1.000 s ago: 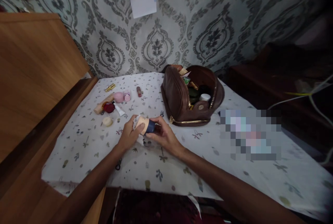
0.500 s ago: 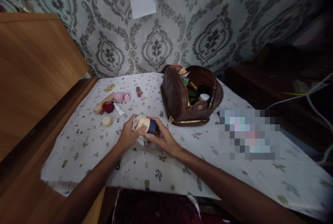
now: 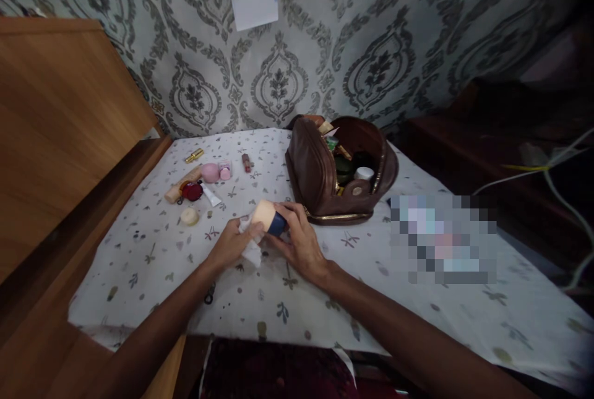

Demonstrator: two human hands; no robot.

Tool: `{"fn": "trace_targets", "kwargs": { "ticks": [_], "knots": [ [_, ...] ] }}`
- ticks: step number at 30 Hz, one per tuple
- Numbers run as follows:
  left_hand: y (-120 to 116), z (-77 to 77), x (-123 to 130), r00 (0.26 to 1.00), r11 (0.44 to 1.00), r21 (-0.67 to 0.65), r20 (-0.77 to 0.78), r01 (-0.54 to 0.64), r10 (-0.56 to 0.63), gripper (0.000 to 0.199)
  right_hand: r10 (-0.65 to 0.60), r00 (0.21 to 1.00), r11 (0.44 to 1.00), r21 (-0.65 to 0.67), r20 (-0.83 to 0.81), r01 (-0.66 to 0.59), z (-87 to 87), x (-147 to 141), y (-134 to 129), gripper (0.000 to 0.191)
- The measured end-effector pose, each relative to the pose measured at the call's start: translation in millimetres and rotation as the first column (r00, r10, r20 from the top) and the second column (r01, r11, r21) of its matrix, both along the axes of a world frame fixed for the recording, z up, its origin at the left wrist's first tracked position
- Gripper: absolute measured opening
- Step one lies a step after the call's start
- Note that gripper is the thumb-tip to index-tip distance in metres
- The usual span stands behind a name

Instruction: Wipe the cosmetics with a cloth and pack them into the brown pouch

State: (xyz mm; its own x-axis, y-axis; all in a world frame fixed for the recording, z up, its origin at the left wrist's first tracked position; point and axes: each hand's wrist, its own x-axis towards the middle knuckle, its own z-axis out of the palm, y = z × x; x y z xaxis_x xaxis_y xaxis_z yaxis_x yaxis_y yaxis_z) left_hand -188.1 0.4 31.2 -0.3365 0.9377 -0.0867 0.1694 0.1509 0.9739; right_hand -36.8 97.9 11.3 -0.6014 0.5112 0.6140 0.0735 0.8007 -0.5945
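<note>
A small jar [image 3: 265,214], cream-coloured with a dark blue end, is held above the cloth-covered table. My right hand [image 3: 302,239] is wrapped round its blue end. In my left hand [image 3: 232,243] is a crumpled white tissue [image 3: 252,252], pressed against the cream side of the jar. Just right of my hands stands an unzipped brown bag [image 3: 315,170] with a white-lidded jar [image 3: 364,173] and other small items inside.
Left of my hands lie a pale round pot [image 3: 189,216], a white tube [image 3: 212,195], a dark red item [image 3: 192,190], a pink sponge [image 3: 210,172], a gold tube [image 3: 194,155] and a small lipstick [image 3: 246,163]. A blurred-out object [image 3: 440,235] lies at right. Wooden furniture [image 3: 69,96] borders the left.
The jar has tilted and moved slightly right and up with my right hand. More of the white tissue shows below my left fingers.
</note>
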Motion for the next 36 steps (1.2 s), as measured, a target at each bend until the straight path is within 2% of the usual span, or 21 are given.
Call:
{"fn": "trace_targets", "kwargs": {
  "ticks": [2, 5, 7, 9, 11, 12, 13, 15, 17, 18, 20, 21, 22, 23, 25, 27, 28, 29, 32, 35, 36],
  "knots": [
    [-1.2, 5.5, 2.8, 0.973, 0.998, 0.031, -0.222, -0.057, 0.063, 0.039, -0.017, 1.000, 1.000, -0.014, 0.015, 0.017, -0.7, -0.2, -0.6, 0.054],
    [-4.0, 11.5, 7.2, 0.860, 0.986, 0.077, -0.483, -0.145, 0.165, 0.032, 0.016, 0.999, 0.998, -0.064, 0.048, -0.013, -0.7, -1.3, -3.3, 0.052],
    [-6.5, 12.0, 8.0, 0.818, 0.986, 0.101, -0.551, -0.133, 0.167, 0.029, 0.084, 0.995, 0.991, -0.110, 0.058, -0.077, 0.7, -2.1, -5.0, 0.051],
    [-9.1, 11.2, 6.5, 0.809, 0.988, 0.139, -0.571, -0.069, 0.137, 0.032, 0.167, 0.985, 0.971, -0.178, 0.041, -0.157, 3.1, -2.4, -5.8, 0.050],
    [-11.2, 11.4, 4.0, 0.825, 0.981, 0.192, -0.556, 0.012, 0.099, 0.036, 0.242, 0.970, 0.922, -0.307, -0.013, -0.235, 6.2, -2.1, -5.6, 0.049],
    [-11.9, 12.5, 3.1, 0.844, 0.976, 0.213, -0.531, 0.042, 0.080, 0.038, 0.285, 0.957, 0.872, -0.399, -0.055, -0.283, 7.6, -1.8, -5.3, 0.049],
    [-12.4, 14.2, 2.8, 0.867, 0.972, 0.226, -0.495, 0.061, 0.061, 0.039, 0.329, 0.938, 0.797, -0.501, -0.109, -0.338, 9.0, -1.5, -5.2, 0.048],
    [-12.8, 18.6, 4.1, 0.914, 0.971, 0.233, -0.404, 0.062, 0.038, 0.044, 0.397, 0.888, 0.575, -0.692, -0.231, -0.437, 10.9, -1.1, -5.6, 0.050],
    [-13.1, 21.3, 6.6, 0.950, 0.976, 0.213, -0.311, 0.041, 0.028, 0.050, 0.419, 0.844, 0.342, -0.804, -0.334, -0.487, 11.5, -2.0, -6.8, 0.054],
    [-13.3, 20.6, 7.4, 0.962, 0.980, 0.199, -0.273, 0.026, 0.030, 0.051, 0.416, 0.833, 0.260, -0.831, -0.364, -0.492, 11.5, -2.9, -7.4, 0.056],
    [-13.8, 13.3, 6.0, 0.966, 0.984, 0.175, -0.248, -0.034, 0.077, 0.050, 0.384, 0.829, 0.188, -0.844, -0.407, -0.502, 11.5, -4.9, -8.0, 0.059],
    [-13.8, 6.8, 3.4, 0.954, 0.981, 0.176, -0.270, -0.083, 0.129, 0.049, 0.370, 0.831, 0.193, -0.841, -0.414, -0.505, 11.7, -5.6, -7.8, 0.059],
    [-13.7, -1.3, -0.5, 0.934, 0.973, 0.187, -0.304, -0.136, 0.189, 0.048, 0.352, 0.841, 0.232, -0.832, -0.411, -0.503, 12.2, -5.7, -7.4, 0.059],
    [-13.2, -10.3, -5.4, 0.904, 0.959, 0.210, -0.345, -0.190, 0.254, 0.047, 0.334, 0.857, 0.306, -0.815, -0.392, -0.492, 13.1, -5.1, -6.9, 0.058],
    [-11.3, -27.8, -16.7, 0.858, 0.952, 0.235, -0.431, -0.193, 0.281, 0.046, 0.278, 0.908, 0.541, -0.730, -0.314, -0.418, 16.3, -2.0, -5.8, 0.056],
    [-7.9, -39.2, -26.5, 0.843, 0.954, 0.251, -0.467, -0.165, 0.269, 0.045, 0.196, 0.955, 0.777, -0.558, -0.223, -0.290, 21.7, 3.5, -4.8, 0.058],
    [-5.6, -41.1, -29.7, 0.836, 0.954, 0.257, -0.481, -0.154, 0.264, 0.045, 0.161, 0.970, 0.855, -0.465, -0.184, -0.231, 25.3, 7.0, -4.3, 0.059],
    [-2.7, -39.9, -31.2, 0.828, 0.954, 0.261, -0.495, -0.149, 0.265, 0.045, 0.136, 0.978, 0.905, -0.382, -0.155, -0.186, 29.8, 10.8, -3.6, 0.059],
    [9.8, -16.2, -23.7, 0.806, 0.956, 0.240, -0.526, -0.165, 0.272, 0.043, 0.129, 0.985, 0.965, -0.213, -0.112, -0.150, 47.2, 24.2, 1.1, 0.058],
    [30.5, 31.4, -1.7, 0.828, 0.965, 0.204, -0.502, -0.168, 0.250, 0.044, 0.079, 0.989, 0.985, -0.141, -0.127, -0.097, 68.6, 41.0, 12.6, 0.061],
    [39.8, 49.6, 6.2, 0.846, 0.978, 0.183, -0.501, -0.100, 0.180, 0.044, 0.037, 0.990, 0.987, -0.150, -0.135, -0.057, 76.0, 47.3, 18.6, 0.062]
  ]
}}
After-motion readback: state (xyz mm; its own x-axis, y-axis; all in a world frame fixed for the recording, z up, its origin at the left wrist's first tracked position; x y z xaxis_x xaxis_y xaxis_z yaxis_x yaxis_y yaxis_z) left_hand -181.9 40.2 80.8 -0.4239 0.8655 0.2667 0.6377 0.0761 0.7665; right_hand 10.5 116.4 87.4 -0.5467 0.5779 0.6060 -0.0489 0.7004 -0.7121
